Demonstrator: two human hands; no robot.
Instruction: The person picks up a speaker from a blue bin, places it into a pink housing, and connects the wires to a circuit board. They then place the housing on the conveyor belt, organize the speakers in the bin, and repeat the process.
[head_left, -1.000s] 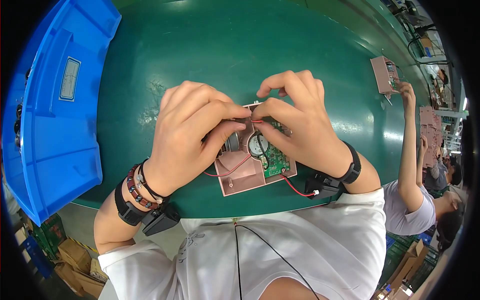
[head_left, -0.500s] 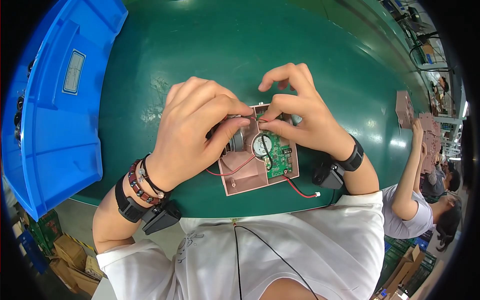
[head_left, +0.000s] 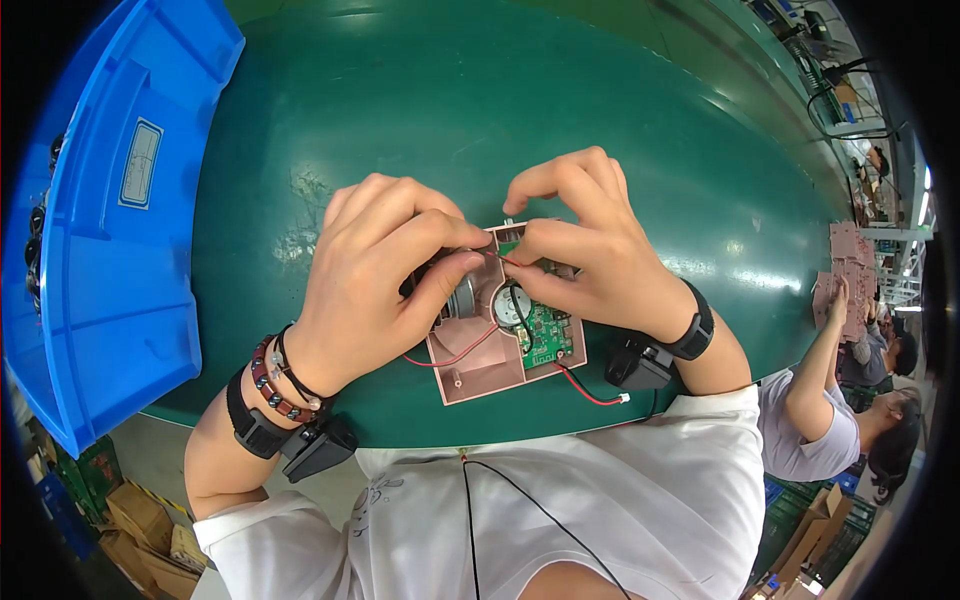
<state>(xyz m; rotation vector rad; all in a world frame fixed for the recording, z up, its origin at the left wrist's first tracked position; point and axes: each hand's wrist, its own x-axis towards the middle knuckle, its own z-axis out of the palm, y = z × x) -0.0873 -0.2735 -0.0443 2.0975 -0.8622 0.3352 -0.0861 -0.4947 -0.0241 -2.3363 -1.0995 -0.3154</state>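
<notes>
A pink plastic housing (head_left: pixel 475 388) lies open on the green table in front of me. Inside it are a green circuit board (head_left: pixel 548 335), a round silver disc-shaped part (head_left: pixel 512 306) and, partly under my left fingers, a round metal part (head_left: pixel 462 300). My left hand (head_left: pixel 375 260) pinches with thumb and forefinger at the housing's far edge. Opposite it, my right hand (head_left: pixel 595 245) pinches too, its other fingers raised and curled. A thin red wire (head_left: pixel 508 259) runs between both pinches; its ends are hidden. A red and black lead with a white plug (head_left: pixel 623 398) hangs out over the near side.
A large blue bin (head_left: pixel 100 290) stands at the left, with dark parts in it. At the far right a co-worker (head_left: pixel 815 420) reaches toward several pink housings (head_left: pixel 850 270). Cardboard boxes (head_left: pixel 140 510) sit on the floor at lower left.
My right hand has tilted, its raised fingers curling lower. The view has shifted slightly, and both hands stay at the wire. The co-worker's separate pink housing has moved nearer the others.
</notes>
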